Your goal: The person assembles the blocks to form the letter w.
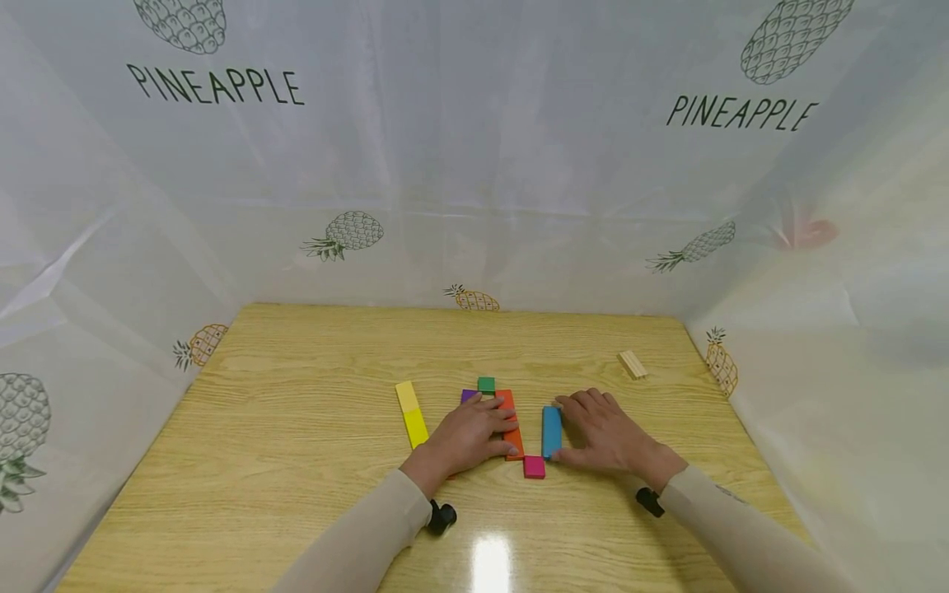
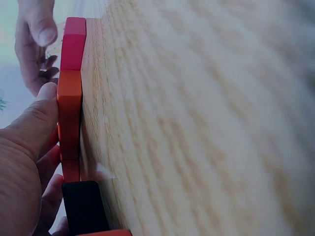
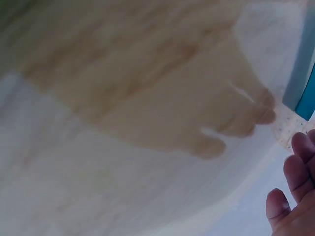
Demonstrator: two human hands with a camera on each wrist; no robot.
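My left hand [image 1: 469, 432] lies over a group of coloured blocks, its fingers stretched across a red-orange block [image 1: 507, 403]. In the left wrist view, the thumb touches the near end of that orange block [image 2: 70, 103]. A purple block [image 1: 469, 396] is partly hidden under the hand, and a green block [image 1: 486, 385] sits beyond it. My right hand [image 1: 604, 432] lies along the right side of a blue block [image 1: 552, 432], fingers fairly straight, index and thumb tips close to its two ends. A pink block [image 1: 534, 467] sits between the near ends of the orange and blue blocks.
Two yellow blocks [image 1: 411, 412] lie end to end on the left. Several plain wooden sticks [image 1: 633, 364] lie at the back right of the wooden table [image 1: 334, 346]. A black block [image 2: 84, 209] shows in the left wrist view. Pineapple-print sheeting [image 1: 474, 165] surrounds the table.
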